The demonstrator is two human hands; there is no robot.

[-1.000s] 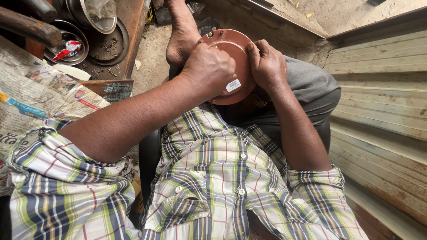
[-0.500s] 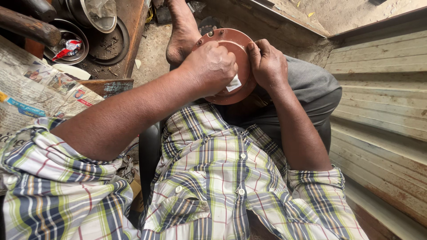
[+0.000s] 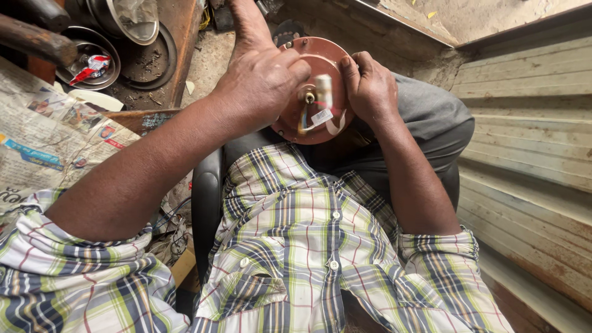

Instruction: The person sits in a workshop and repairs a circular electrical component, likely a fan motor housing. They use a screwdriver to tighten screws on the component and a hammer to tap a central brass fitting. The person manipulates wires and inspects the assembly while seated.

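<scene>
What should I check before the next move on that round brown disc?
1. Disc braced on lap: ok, it rests on the knee.
2. Right hand grip on the disc rim: ok.
3. Left hand at the centre fitting: ok, fingertips beside it.
4. White cylinder and wires exposed: ok.
5. Wire joints sound: cannot tell.
6. Tools within reach: cannot tell; only bowls and newspaper show.

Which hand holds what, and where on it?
Both hold the round reddish-brown disc: right hand on its right rim, left hand on its left side by the centre fitting.
</scene>
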